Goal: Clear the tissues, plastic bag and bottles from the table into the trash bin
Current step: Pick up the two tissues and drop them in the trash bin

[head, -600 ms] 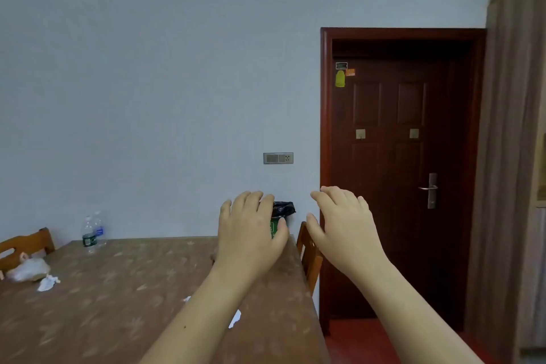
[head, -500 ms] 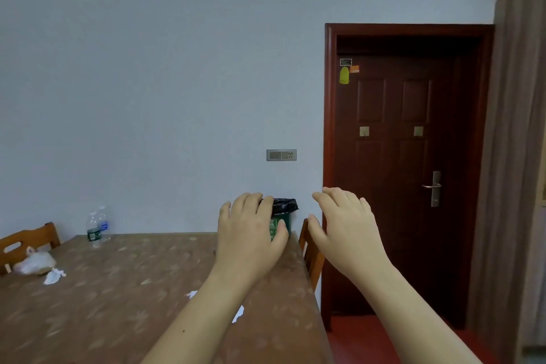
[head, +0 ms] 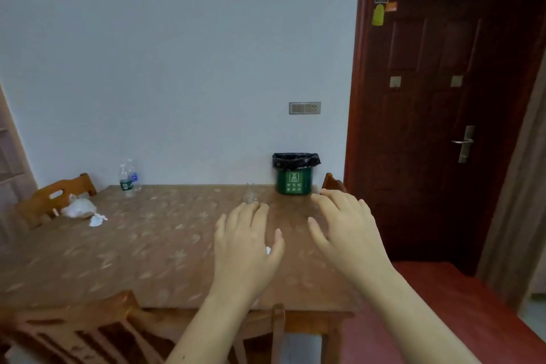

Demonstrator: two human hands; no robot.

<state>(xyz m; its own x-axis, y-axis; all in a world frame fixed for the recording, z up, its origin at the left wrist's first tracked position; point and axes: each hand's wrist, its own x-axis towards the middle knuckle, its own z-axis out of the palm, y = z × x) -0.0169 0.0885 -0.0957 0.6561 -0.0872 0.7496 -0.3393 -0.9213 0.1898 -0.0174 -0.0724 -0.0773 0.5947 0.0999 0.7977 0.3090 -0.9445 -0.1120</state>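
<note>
My left hand (head: 245, 248): fingers relaxed and a little spread, palm down over the table (head: 118, 245); it holds nothing.
My right hand (head: 348, 233): also spread wide and relaxed, palm down, near the right edge of the table; nothing in it.
Writing on the trash bin (head: 294, 179): a white square sign and small white icons on the green front; the characters are too small to read. A black liner is folded over its rim.
Labels on the water bottles (head: 128, 177): one has a green band, the other a blue one; I cannot read any brand.
Stickers on the door (head: 443, 127): one yellow, one black and one orange near the top left corner; the text is not readable.
Trash bin, place: it stands on the far right part of the table, beyond my fingertips, between both hands in the view.
Water bottles, place: upright at the far edge by the wall, well apart from my left hand, to its left.
Plastic bag (head: 79, 207): crumpled and white, at the far left edge of the table, beside a wooden chair (head: 56, 195).
Tissue (head: 97, 220): just beside the bag, on its right, far from both hands.
Second tissue (head: 268, 250): only a small white piece shows, at the thumb side of my left hand.
</note>
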